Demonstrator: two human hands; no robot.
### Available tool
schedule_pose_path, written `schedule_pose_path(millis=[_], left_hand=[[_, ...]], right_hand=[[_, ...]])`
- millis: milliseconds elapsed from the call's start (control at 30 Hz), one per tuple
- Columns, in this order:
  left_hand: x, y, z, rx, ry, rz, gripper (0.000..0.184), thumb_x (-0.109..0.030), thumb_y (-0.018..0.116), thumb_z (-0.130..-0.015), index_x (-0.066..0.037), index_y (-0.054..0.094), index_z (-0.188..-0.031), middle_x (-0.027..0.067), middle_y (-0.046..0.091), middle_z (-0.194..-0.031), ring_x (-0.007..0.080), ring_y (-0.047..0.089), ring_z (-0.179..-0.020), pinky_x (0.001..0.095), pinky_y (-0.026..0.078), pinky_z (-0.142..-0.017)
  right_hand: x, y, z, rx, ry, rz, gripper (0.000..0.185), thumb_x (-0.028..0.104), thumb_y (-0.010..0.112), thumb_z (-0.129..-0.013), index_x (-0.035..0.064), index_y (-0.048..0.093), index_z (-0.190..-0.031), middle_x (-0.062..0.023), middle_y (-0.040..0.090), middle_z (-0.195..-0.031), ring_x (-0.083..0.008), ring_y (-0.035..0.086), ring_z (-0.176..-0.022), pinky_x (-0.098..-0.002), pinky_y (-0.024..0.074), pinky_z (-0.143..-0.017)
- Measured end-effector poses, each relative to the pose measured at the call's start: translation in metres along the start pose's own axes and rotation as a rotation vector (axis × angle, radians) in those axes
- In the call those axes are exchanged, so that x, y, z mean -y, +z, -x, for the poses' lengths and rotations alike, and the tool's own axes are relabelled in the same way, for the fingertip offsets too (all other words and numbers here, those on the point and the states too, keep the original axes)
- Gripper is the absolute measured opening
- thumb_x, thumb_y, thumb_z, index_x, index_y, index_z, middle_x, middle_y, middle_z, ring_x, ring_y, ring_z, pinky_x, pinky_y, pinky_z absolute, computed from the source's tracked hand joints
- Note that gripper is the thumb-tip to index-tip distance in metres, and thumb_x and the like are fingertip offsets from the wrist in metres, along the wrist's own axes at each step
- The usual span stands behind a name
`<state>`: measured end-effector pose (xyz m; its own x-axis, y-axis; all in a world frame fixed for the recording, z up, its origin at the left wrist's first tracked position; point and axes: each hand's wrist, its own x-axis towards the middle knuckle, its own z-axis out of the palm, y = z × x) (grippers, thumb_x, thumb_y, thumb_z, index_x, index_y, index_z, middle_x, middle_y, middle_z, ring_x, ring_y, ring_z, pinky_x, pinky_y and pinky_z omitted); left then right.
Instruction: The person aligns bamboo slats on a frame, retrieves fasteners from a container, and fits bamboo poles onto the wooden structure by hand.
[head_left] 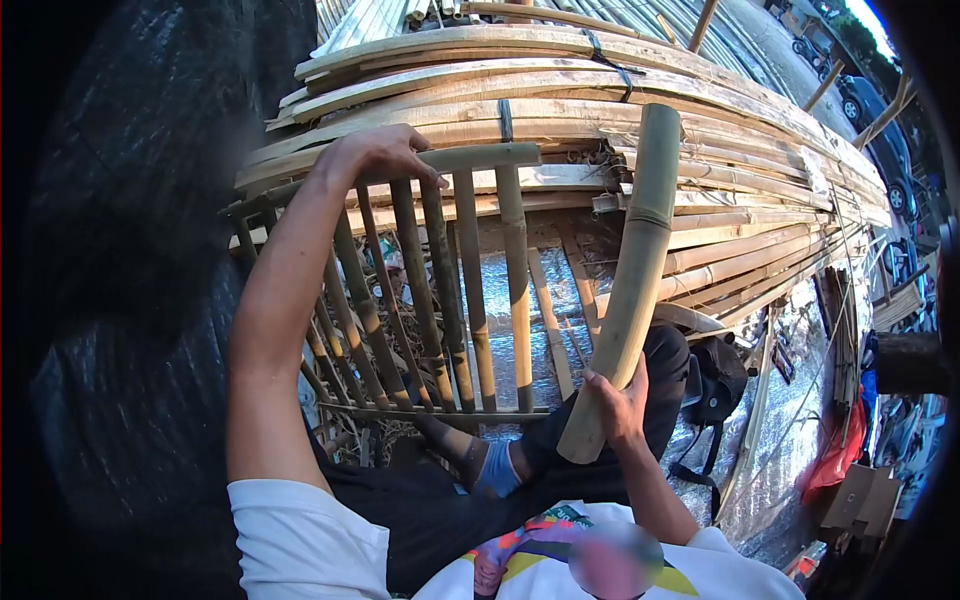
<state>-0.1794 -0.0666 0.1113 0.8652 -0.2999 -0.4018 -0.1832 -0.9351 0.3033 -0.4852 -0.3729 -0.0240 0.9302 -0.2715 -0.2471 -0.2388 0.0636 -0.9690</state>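
- Your left hand (385,155): gripping a slatted bamboo frame (475,290) by its top rail (490,156), eleven o'clock.
- Your right hand (622,410): grasping a bamboo piece (643,250), one o'clock.
- Stacked bamboo strips (560,106): twelve o'clock.

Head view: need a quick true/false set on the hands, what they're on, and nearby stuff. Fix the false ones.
1. The right hand grips a thick, round, green-tan bamboo section. True.
2. That section is gripped near its upper end. False: the grip is near its lower end.
3. The left hand is on the top rail of a green-brown, slatted bamboo frame. True.
4. The frame's slats sit edge to edge without gaps. False: there are open gaps between them.
5. A thin black tie shows at the stack of long, tan strips. True.
6. The black, strapped bag lies left of the frame in the view. False: it lies to the right.
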Motion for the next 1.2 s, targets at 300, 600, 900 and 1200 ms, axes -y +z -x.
schedule_pose_path(millis=[300, 600, 900, 1200], left_hand=[[-0.037, -0.042, 0.13, -0.028, 0.007, 0.029, 0.047, -0.03, 0.084, -0.072, -0.003, 0.069, -0.108, 0.0112, 0.071, -0.091, 0.0158, 0.064, -0.086, 0.0339, 0.048, -0.079], [-0.079, 0.004, 0.241, -0.265, 0.325, -0.085, 0.045, -0.018, 0.084, -0.074, -0.001, 0.062, -0.108, 0.0171, 0.072, -0.095, 0.0298, 0.072, -0.088, 0.038, 0.056, -0.079], [-0.08, 0.016, 0.25, -0.416, 0.395, -0.146, 0.047, -0.023, 0.085, -0.074, -0.004, 0.054, -0.104, 0.0186, 0.069, -0.088, 0.034, 0.071, -0.083, 0.0427, 0.053, -0.075], [-0.073, 0.031, 0.255, -0.409, 0.438, -0.079, 0.048, -0.033, 0.082, -0.077, -0.006, 0.053, -0.105, 0.0182, 0.067, -0.083, 0.0394, 0.068, -0.08, 0.0481, 0.051, -0.073]], right_hand=[[0.01, -0.024, 0.008, 0.108, -0.085, -0.194, 0.063, 0.013, 0.077, -0.077, 0.0017, 0.043, -0.129, -0.0108, 0.059, -0.107, -0.0205, 0.063, -0.094, -0.0343, 0.0538, -0.082], [0.052, -0.016, 0.003, 0.16, -0.08, -0.355, 0.059, 0.014, 0.076, -0.079, 0.0005, 0.044, -0.127, -0.0123, 0.06, -0.107, -0.0211, 0.065, -0.091, -0.0341, 0.0559, -0.08], [0.053, -0.009, 0.012, 0.134, -0.144, -0.306, 0.057, 0.018, 0.074, -0.077, -0.0009, 0.044, -0.121, -0.0161, 0.06, -0.095, -0.0257, 0.068, -0.073, -0.0369, 0.06, -0.066], [0.047, -0.011, 0.009, 0.295, -0.109, -0.418, 0.058, 0.012, 0.075, -0.077, -0.0008, 0.044, -0.123, -0.0146, 0.061, -0.097, -0.0262, 0.068, -0.075, -0.0391, 0.0596, -0.07]])
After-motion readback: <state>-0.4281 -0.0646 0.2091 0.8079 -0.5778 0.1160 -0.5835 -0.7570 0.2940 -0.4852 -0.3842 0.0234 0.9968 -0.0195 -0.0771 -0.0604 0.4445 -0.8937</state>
